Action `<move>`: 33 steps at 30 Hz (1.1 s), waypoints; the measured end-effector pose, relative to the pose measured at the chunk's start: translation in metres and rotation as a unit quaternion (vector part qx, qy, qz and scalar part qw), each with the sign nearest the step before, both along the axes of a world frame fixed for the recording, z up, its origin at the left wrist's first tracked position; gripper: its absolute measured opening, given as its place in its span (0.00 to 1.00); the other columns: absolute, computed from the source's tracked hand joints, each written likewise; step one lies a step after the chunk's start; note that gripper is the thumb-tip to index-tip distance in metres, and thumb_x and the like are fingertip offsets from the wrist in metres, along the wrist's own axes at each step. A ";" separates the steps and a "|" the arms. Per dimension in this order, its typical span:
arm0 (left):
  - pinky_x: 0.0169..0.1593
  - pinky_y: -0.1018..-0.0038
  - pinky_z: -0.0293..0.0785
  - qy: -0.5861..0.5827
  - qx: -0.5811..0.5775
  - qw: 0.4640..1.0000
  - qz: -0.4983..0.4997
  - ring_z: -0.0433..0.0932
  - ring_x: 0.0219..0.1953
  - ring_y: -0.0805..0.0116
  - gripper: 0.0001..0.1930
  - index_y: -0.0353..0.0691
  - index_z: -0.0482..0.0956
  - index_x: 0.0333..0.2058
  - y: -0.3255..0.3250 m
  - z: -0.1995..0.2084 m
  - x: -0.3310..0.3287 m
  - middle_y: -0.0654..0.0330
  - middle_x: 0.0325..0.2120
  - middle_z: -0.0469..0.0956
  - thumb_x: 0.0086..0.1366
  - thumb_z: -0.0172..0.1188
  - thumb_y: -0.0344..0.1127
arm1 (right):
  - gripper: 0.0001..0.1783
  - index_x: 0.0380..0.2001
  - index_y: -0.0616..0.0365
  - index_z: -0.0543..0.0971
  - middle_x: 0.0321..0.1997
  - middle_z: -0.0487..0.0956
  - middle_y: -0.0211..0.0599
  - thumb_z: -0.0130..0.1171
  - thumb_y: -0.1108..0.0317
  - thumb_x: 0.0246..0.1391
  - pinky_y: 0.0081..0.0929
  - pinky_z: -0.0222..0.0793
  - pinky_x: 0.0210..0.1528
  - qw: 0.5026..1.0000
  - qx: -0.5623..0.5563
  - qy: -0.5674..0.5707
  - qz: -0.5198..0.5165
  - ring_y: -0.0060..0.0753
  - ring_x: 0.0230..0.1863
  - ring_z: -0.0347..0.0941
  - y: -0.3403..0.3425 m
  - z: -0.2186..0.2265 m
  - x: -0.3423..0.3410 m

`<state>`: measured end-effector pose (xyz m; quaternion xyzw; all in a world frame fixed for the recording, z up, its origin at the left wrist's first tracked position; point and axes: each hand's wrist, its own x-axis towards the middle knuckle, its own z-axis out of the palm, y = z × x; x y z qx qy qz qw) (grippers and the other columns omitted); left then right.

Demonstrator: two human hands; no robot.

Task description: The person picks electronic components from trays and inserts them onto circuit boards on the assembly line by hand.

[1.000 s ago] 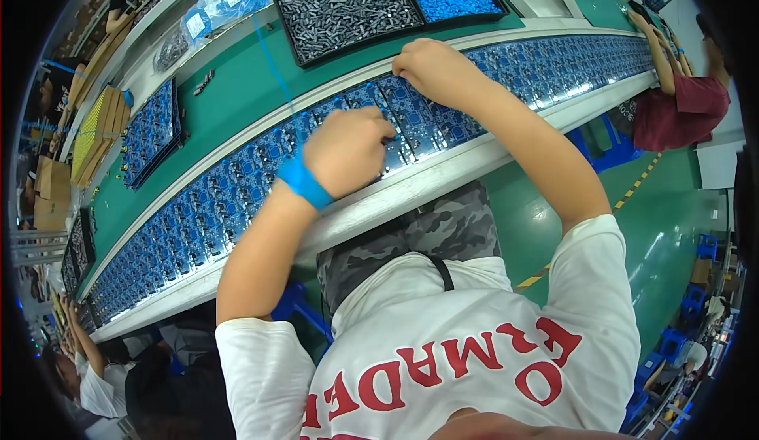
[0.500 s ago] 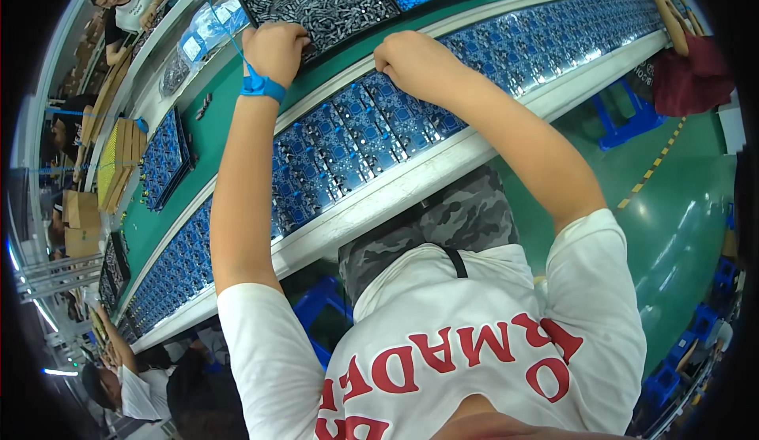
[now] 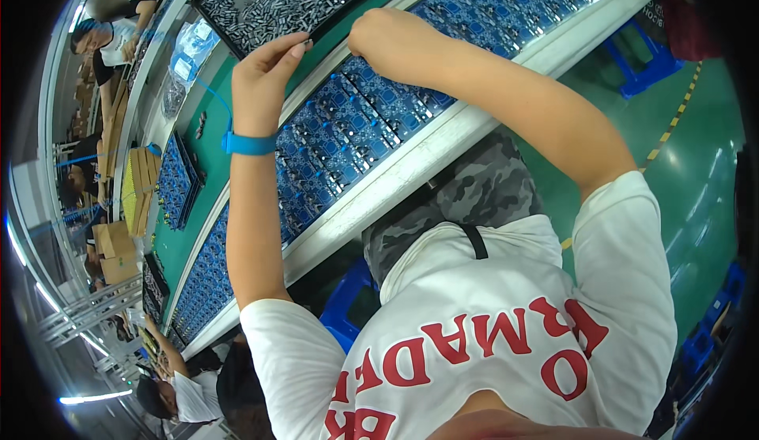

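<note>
Since 0.5 s ago our left hand has come back off the parts tray and now sits just this side of it, above the line of blue boards. Thumb and forefinger are pressed together on a tiny dark part, too small to tell what kind; the other fingers curl loose. Held high and out front, prob so both hands can work it before it goes down on a board.

Our right hand has lifted a bit off the boards and is bunched, fingertips aimed at the part, near it but w/ a small gap. Can't tell if it pinches anything; the fingers hide that.

Blue wrist strap on the left wrist, thin cord running off toward the tray side, likely a static ground since the boards are bare.

Boards lie edge to edge on the belt between tray and white rail, so each one passes within reach. Stacked board trays wait far left of the parts tray. Other workers sit beyond it.
</note>
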<state>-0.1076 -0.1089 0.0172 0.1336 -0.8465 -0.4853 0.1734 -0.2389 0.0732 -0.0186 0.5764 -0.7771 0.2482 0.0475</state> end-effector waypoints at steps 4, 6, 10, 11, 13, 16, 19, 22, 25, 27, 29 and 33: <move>0.50 0.79 0.75 0.010 0.101 0.995 -0.013 0.82 0.43 0.73 0.12 0.33 0.84 0.47 0.006 -0.006 0.004 0.57 0.41 0.85 0.66 0.65 0.28 | 0.02 0.22 0.64 0.81 0.29 0.80 0.47 0.59 0.79 0.42 0.44 0.76 0.40 1.000 -0.002 0.027 0.013 0.53 0.37 0.79 -0.003 -0.005 0.000; 0.50 0.79 0.75 0.007 0.111 0.994 -0.014 0.82 0.42 0.72 0.12 0.32 0.84 0.47 0.007 -0.008 0.006 0.57 0.41 0.85 0.66 0.65 0.27 | 0.03 0.23 0.63 0.82 0.30 0.81 0.47 0.60 0.78 0.43 0.43 0.77 0.41 0.999 0.041 0.016 0.008 0.51 0.38 0.80 -0.002 -0.003 0.000; 0.48 0.79 0.76 -0.004 0.100 0.995 -0.008 0.81 0.42 0.73 0.11 0.32 0.84 0.46 0.010 -0.011 0.009 0.59 0.40 0.85 0.66 0.65 0.28 | 0.04 0.26 0.61 0.84 0.31 0.82 0.45 0.62 0.76 0.44 0.40 0.78 0.41 0.999 -0.020 -0.033 -0.011 0.48 0.39 0.81 0.000 -0.009 -0.003; 0.48 0.79 0.76 -0.014 0.082 0.996 -0.014 0.81 0.41 0.73 0.11 0.33 0.85 0.46 0.012 -0.011 0.010 0.59 0.40 0.85 0.66 0.65 0.27 | 0.04 0.26 0.61 0.84 0.31 0.82 0.45 0.62 0.76 0.44 0.40 0.78 0.41 0.999 -0.018 -0.037 -0.012 0.48 0.39 0.81 0.000 -0.009 -0.003; 0.46 0.79 0.76 -0.033 0.046 0.998 -0.025 0.81 0.40 0.74 0.10 0.35 0.85 0.45 0.018 -0.010 0.013 0.60 0.38 0.85 0.65 0.65 0.27 | 0.05 0.28 0.60 0.85 0.32 0.83 0.44 0.63 0.75 0.45 0.39 0.78 0.42 1.000 -0.018 -0.018 -0.010 0.46 0.39 0.82 0.000 -0.010 -0.004; 0.46 0.75 0.74 -0.036 -0.057 0.997 -0.035 0.80 0.39 0.72 0.09 0.39 0.87 0.42 0.033 -0.008 0.016 0.62 0.36 0.84 0.63 0.66 0.28 | 0.06 0.28 0.60 0.86 0.32 0.83 0.43 0.63 0.74 0.45 0.38 0.78 0.42 1.000 -0.018 -0.003 -0.014 0.45 0.39 0.82 0.000 -0.010 -0.004; 0.46 0.72 0.71 -0.023 -0.197 0.979 -0.057 0.78 0.39 0.69 0.08 0.44 0.88 0.39 0.042 -0.014 0.014 0.65 0.34 0.83 0.61 0.67 0.29 | 0.05 0.27 0.60 0.86 0.32 0.83 0.42 0.64 0.74 0.45 0.38 0.78 0.41 0.999 -0.021 0.011 -0.022 0.44 0.39 0.82 0.001 -0.012 -0.004; 0.47 0.67 0.66 0.004 -0.369 0.925 -0.088 0.75 0.39 0.66 0.07 0.49 0.88 0.36 0.043 -0.020 0.012 0.67 0.32 0.80 0.59 0.67 0.31 | 0.02 0.22 0.58 0.83 0.27 0.82 0.48 0.62 0.75 0.43 0.41 0.79 0.35 0.995 -0.094 0.013 -0.006 0.50 0.35 0.83 0.001 -0.016 -0.004; 0.46 0.65 0.58 0.008 -0.383 0.920 -0.088 0.71 0.40 0.63 0.05 0.52 0.88 0.34 0.043 -0.024 0.011 0.69 0.30 0.76 0.58 0.68 0.33 | 0.02 0.21 0.58 0.83 0.27 0.82 0.47 0.62 0.74 0.43 0.41 0.79 0.34 0.998 -0.063 0.014 -0.014 0.50 0.34 0.83 -0.003 -0.016 -0.007; 0.46 0.66 0.58 0.008 -0.387 0.918 -0.086 0.71 0.40 0.64 0.06 0.52 0.88 0.34 0.044 -0.027 0.012 0.69 0.30 0.76 0.58 0.68 0.33 | 0.02 0.21 0.58 0.83 0.26 0.82 0.47 0.63 0.74 0.43 0.40 0.79 0.34 0.999 -0.047 0.014 -0.018 0.49 0.34 0.83 -0.004 -0.015 -0.006; 0.46 0.66 0.56 0.009 -0.396 0.914 -0.085 0.70 0.39 0.66 0.06 0.53 0.88 0.34 0.045 -0.030 0.014 0.70 0.30 0.76 0.58 0.67 0.33 | 0.03 0.20 0.58 0.82 0.25 0.82 0.46 0.63 0.74 0.43 0.40 0.79 0.34 0.998 -0.057 0.015 -0.016 0.49 0.33 0.83 -0.005 -0.015 -0.005; 0.46 0.66 0.56 0.020 -0.420 0.904 -0.080 0.71 0.39 0.66 0.05 0.53 0.88 0.33 0.046 -0.030 0.013 0.71 0.31 0.76 0.58 0.67 0.33 | 0.02 0.22 0.58 0.83 0.27 0.82 0.47 0.62 0.74 0.44 0.41 0.79 0.34 0.999 -0.042 0.015 -0.021 0.50 0.34 0.83 -0.005 -0.016 -0.004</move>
